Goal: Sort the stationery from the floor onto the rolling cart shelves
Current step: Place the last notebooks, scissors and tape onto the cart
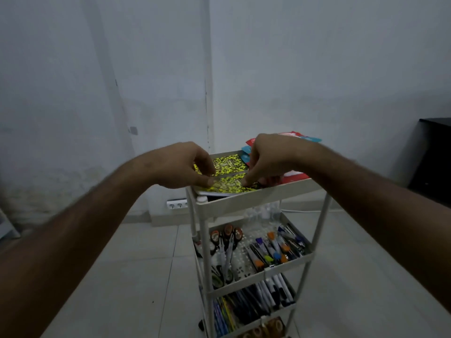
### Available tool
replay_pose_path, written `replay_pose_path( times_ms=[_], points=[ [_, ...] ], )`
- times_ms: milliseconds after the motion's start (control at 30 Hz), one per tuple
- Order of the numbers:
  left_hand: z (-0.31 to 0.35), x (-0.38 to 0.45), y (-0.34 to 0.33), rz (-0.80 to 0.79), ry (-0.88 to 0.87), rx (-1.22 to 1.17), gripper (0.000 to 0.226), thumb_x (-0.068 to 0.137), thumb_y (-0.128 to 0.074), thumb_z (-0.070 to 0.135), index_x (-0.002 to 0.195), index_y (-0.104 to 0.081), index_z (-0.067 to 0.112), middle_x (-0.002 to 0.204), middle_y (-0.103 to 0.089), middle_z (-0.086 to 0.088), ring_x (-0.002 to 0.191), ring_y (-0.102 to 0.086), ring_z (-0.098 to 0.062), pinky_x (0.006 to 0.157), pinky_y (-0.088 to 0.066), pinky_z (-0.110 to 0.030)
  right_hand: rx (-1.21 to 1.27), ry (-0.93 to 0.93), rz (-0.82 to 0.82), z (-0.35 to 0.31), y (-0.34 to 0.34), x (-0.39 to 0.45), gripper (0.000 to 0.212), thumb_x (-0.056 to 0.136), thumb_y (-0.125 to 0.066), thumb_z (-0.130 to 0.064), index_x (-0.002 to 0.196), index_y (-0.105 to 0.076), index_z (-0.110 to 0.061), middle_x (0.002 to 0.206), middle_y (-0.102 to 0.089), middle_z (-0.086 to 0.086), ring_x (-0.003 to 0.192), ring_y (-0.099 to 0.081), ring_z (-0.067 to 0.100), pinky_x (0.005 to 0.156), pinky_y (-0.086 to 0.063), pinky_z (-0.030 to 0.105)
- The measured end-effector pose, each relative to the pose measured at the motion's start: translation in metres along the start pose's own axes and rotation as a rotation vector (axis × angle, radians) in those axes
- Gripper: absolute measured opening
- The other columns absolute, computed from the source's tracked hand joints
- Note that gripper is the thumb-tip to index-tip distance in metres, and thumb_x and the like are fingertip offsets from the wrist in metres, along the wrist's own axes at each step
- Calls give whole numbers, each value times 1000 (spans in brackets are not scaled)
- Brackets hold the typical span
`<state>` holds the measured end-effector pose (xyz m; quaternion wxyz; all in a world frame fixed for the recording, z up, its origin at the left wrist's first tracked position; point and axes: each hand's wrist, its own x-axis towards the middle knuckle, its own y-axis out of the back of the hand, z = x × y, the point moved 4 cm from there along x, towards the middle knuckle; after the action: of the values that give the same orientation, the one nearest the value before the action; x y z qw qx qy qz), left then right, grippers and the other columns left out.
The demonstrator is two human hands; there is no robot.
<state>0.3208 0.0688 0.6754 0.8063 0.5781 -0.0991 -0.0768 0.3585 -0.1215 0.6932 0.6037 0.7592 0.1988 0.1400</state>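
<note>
A white rolling cart [246, 200] stands on the tiled floor in front of me. On its top shelf lies a yellow-and-black patterned notebook [227, 167], with red and blue notebooks [292, 175] behind and to its right. My left hand [180, 164] grips the notebook's near left edge with curled fingers. My right hand [266, 159] pinches its near right edge, fingertips down on the cover. The second shelf holds scissors [225, 242] and markers [275, 250]. The third shelf carries pens and pencils [251, 303].
A white wall corner rises behind the cart, with a power socket strip [177, 204] low on it. A dark cabinet [432, 157] stands at the right. Tape rolls [266, 329] sit on the bottom shelf. Light floor tiles spread to both sides.
</note>
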Motion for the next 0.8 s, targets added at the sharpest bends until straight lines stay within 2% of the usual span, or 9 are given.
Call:
replay_pose_path(
  times_ms=[67,133,233,300,367,433,500,633,800],
  points=[
    [0,-2,-6,39,-24,34,23,92,-71,34,114,-70,30,107,-66,16,91,-58,3,74,-45,-18,-50,16,61,-3,-3,-1,42,73,-85,-47,90,-73,-10,79,-72,2,76,-71,19,69,-59,33],
    [1,-4,-11,66,-40,12,22,93,-70,34,114,-69,31,109,-66,15,93,-61,-3,79,-50,-26,-72,22,107,-5,-4,-5,40,74,-84,-46,91,-72,-12,81,-69,0,77,-67,16,63,-51,27],
    [3,-15,-13,149,-63,-45,19,93,-69,35,111,-71,30,104,-67,15,91,-63,-5,73,-49,-26,-81,33,219,-6,-5,-12,28,80,-81,-39,87,-71,-14,84,-69,3,78,-65,17,63,-45,27],
    [5,-26,-12,288,-78,-71,18,93,-69,37,109,-73,29,103,-67,13,93,-62,-6,70,-47,-25,-38,66,392,-7,-8,-21,20,85,-75,-35,81,-71,-16,83,-69,3,81,-63,18,68,-44,28],
    [8,-41,-15,465,-103,-114,20,94,-66,41,109,-73,30,107,-66,11,97,-60,-6,74,-49,-27,29,125,598,-9,-18,-34,25,88,-67,-41,82,-70,-18,83,-67,0,81,-61,17,69,-47,30],
    [13,-63,-26,635,-146,-142,27,95,-63,43,116,-70,27,113,-64,10,104,-58,-8,82,-49,-31,78,192,789,-15,-36,-52,30,92,-60,-47,89,-69,-19,88,-66,0,83,-59,16,72,-50,34],
    [21,-90,-43,759,-207,-101,37,95,-61,43,126,-66,23,123,-62,5,115,-55,-12,95,-45,-31,95,244,897,-22,-58,-75,30,95,-55,-46,98,-66,-18,96,-63,2,89,-57,18,77,-49,37],
    [29,-146,-100,764,-221,84,62,93,-60,45,147,-47,17,152,-45,-4,141,-38,-20,116,-31,-36,42,266,867,-32,-116,-119,43,98,-51,-45,127,-58,-14,126,-57,8,114,-50,24,97,-45,42],
    [25,-219,-179,629,-192,165,80,93,-50,58,158,-27,17,166,-24,-6,154,-18,-23,123,-24,-48,35,258,639,-48,-209,-176,60,99,-49,-48,147,-41,-12,152,-39,14,135,-38,33,110,-37,48]
  ],
)
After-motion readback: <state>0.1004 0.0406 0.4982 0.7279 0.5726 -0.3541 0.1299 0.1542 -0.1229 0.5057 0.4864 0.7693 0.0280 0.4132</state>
